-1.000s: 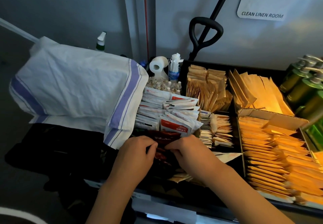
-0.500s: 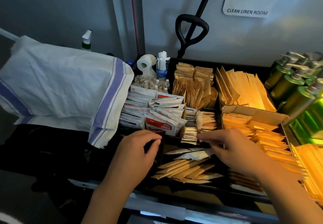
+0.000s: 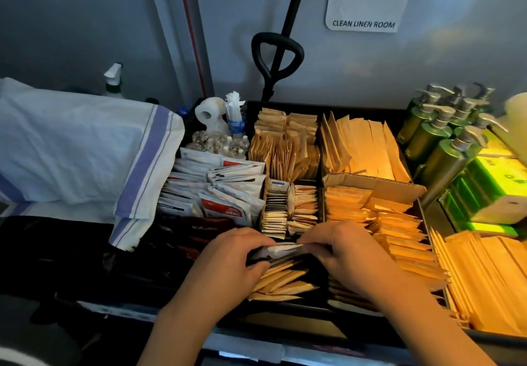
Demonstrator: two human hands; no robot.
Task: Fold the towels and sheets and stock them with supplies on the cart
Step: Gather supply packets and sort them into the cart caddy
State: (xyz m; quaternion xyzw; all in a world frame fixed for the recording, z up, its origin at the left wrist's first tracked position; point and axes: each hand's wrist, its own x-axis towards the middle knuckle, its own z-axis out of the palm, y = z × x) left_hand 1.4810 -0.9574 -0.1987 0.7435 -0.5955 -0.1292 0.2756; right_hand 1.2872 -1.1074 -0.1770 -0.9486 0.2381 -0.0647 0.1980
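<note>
Both hands at front compartment of supply tray.
Left hand and right hand pinch opposite ends of white packets above tan sachets.

hands brought together, gripping white packets over tan sachets

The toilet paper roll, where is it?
The toilet paper roll stands at the back of the cart, left of center, between the striped towel and a small bottle.
</note>
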